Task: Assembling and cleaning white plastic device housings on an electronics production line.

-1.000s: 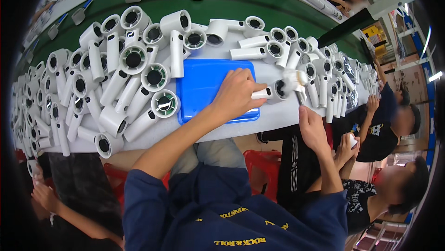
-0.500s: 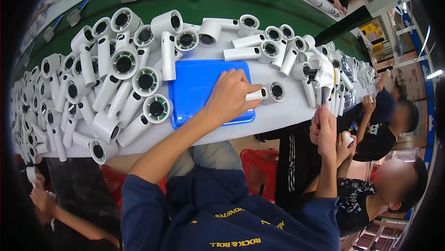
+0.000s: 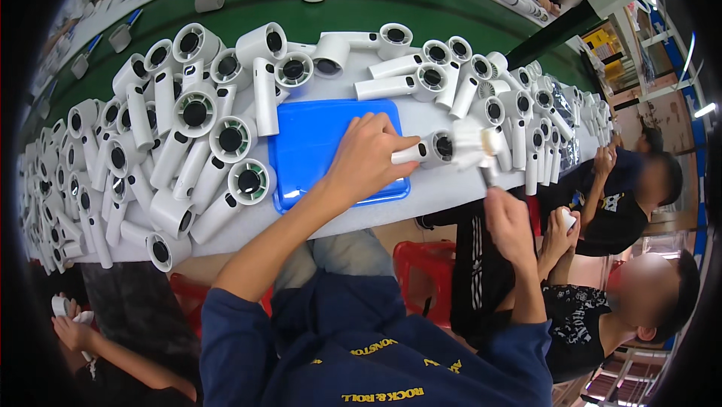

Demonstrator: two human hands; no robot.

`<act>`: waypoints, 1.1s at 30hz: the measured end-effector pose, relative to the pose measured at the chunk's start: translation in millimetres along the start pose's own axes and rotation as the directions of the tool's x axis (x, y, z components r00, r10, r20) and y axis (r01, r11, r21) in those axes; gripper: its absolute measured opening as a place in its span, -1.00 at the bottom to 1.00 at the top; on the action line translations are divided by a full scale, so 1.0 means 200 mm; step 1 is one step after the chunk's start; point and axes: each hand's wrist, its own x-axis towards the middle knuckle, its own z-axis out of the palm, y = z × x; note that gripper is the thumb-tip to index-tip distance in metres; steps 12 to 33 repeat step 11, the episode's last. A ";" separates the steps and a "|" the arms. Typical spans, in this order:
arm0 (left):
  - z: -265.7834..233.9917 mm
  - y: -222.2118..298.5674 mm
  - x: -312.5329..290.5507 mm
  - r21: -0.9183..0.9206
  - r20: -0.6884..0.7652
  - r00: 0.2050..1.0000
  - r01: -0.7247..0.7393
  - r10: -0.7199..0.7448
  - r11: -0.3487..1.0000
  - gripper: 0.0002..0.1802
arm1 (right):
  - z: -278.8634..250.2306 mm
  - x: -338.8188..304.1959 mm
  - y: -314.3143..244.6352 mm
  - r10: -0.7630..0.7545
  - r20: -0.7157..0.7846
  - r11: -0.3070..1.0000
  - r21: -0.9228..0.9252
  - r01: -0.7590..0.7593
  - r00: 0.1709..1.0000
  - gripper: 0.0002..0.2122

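My left hand (image 3: 368, 151) is closed round the handle of a white handheld fan (image 3: 435, 149), above the right part of a blue plastic tray (image 3: 308, 136). The round fan head sticks out past the tray's right edge. In my right hand (image 3: 509, 225) is the shaft of a hammer (image 3: 475, 144), its head wrapped in white cloth and smeared by motion. That wrapped head is right beside the fan head; whether they touch I cannot tell.
Many white handheld fans (image 3: 194, 112) lie heaped to the left, and more (image 3: 492, 108) lie to the right. A green conveyor belt (image 3: 263, 1) runs behind, carrying fan parts. Co-workers sit on both sides; a red stool (image 3: 425, 272) stands below the table.
My right hand has swung the hammer leftward and slightly down, from over the right-hand fans to the held fan's head. My left hand keeps its grip, nearly in place.
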 end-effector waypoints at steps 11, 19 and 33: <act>-0.01 0.03 0.01 0.158 0.053 0.990 -0.136 0.130 0.978 -0.50 | 0.04 -0.02 0.08 0.145 0.024 0.813 0.567 -0.133 0.989 -0.58; -0.01 0.03 0.01 0.158 0.053 0.990 -0.136 0.130 0.978 -0.50 | 0.04 -0.02 0.08 0.145 0.024 0.813 0.567 -0.133 0.989 -0.58; -0.01 0.03 0.01 0.158 0.053 0.990 -0.136 0.130 0.978 -0.50 | 0.04 -0.02 0.08 0.145 0.024 0.813 0.567 -0.133 0.989 -0.58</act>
